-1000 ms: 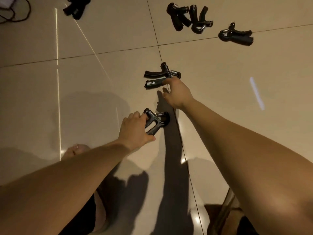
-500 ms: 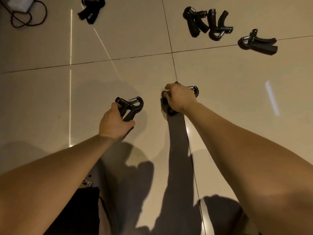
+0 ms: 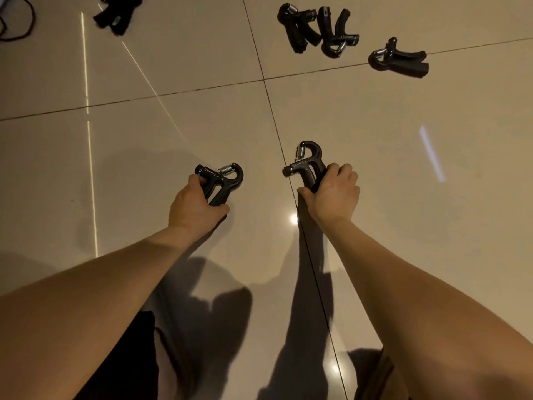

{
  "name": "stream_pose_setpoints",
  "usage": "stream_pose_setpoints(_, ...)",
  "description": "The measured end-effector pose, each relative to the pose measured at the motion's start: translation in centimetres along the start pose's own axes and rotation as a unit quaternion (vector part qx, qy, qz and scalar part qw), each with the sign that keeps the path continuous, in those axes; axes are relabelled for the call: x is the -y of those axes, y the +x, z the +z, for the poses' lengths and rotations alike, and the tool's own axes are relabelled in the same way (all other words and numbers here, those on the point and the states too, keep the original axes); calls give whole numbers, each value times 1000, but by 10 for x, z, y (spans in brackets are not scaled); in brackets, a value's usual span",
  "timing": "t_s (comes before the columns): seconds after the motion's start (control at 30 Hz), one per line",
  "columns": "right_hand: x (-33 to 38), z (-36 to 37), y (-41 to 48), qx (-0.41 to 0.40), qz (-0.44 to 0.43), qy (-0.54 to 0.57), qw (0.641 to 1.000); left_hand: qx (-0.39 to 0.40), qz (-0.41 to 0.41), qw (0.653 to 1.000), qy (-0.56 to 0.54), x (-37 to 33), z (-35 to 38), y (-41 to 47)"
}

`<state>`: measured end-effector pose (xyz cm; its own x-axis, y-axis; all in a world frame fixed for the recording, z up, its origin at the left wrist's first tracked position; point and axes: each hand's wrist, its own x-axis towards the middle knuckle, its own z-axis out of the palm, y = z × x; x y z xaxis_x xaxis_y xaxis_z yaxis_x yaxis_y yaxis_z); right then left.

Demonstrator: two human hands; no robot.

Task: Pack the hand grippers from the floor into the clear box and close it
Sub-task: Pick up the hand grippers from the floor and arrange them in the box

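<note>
My left hand [image 3: 193,207] is closed around the handles of a black hand gripper [image 3: 223,180] with a metal spring, held above the floor. My right hand [image 3: 334,192] grips a second black hand gripper [image 3: 307,163], its looped head pointing away from me. More black hand grippers lie on the tiles farther off: a pair side by side [image 3: 317,28] at top centre, a single one [image 3: 399,60] to their right, and another [image 3: 118,13] at the top left. The clear box is not visible.
The floor is glossy beige tile [image 3: 403,197] with dark grout lines. A black cable [image 3: 20,21] loops at the top left corner. My legs and dark shorts [image 3: 124,365] are at the bottom, with arm shadows on the floor.
Both hands closed on a hand gripper lying on the floor and lifted it. The right hand turned its hand gripper so the looped head points away.
</note>
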<state>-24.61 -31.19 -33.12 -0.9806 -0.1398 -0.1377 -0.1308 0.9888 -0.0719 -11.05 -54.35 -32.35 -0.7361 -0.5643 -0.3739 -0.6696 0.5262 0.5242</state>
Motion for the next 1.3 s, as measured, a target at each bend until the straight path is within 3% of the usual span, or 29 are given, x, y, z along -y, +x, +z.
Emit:
stream_pose_setpoints(0.33,-34,-7,-32,142,89,71,983,29,71,996,49,-13,12,-29)
stream_pose_setpoints(0.6,-72,-27,-92,149,99,201,963,46,168,982,67,-30,19,-70)
stream_pose_setpoints(0.83,-88,-52,-160,76,105,267,955,56,221,971,76,-46,14,-126)
stream_pose_setpoints(1.03,-114,-97,-222,-14,99,257,961,51,279,956,72,-70,-12,-184)
stream_pose_setpoints(1.3,-143,-187,-299,-23,114,259,959,56,350,925,136,-107,-57,-278)
